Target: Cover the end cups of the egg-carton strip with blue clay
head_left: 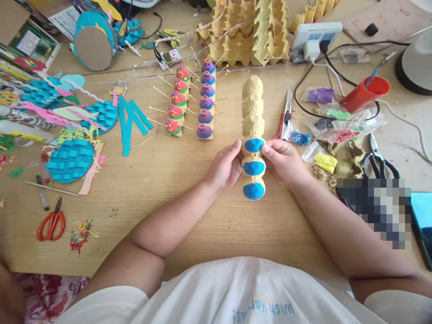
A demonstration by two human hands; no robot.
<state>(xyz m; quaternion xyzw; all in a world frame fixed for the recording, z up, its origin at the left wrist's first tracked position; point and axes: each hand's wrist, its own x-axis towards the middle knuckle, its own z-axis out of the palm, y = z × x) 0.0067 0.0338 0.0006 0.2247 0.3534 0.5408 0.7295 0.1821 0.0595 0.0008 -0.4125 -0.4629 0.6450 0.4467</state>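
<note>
A strip of yellow egg carton (253, 108) runs away from me in the middle of the table. Blue clay (254, 168) caps its three nearest bumps, while the farther bumps show bare carton. My left hand (224, 165) pinches the strip's left edge beside the third blue cap. On the other side, my right hand (283, 161) grips the strip with its thumb at that same cap's right edge. Some fingers of both hands are hidden behind the carton. To the left stand two finished-looking carton caterpillars, one red and green (177, 98), one purple and blue (206, 102), with pins stuck in them.
Egg trays (249, 33) and a power strip (317, 33) lie at the back. On the right are a utility knife (287, 110), bagged clay (326, 162), a red cup (362, 94) and scissors (378, 157). Blue woven paper discs (69, 160) and red-handled scissors (51, 225) lie left.
</note>
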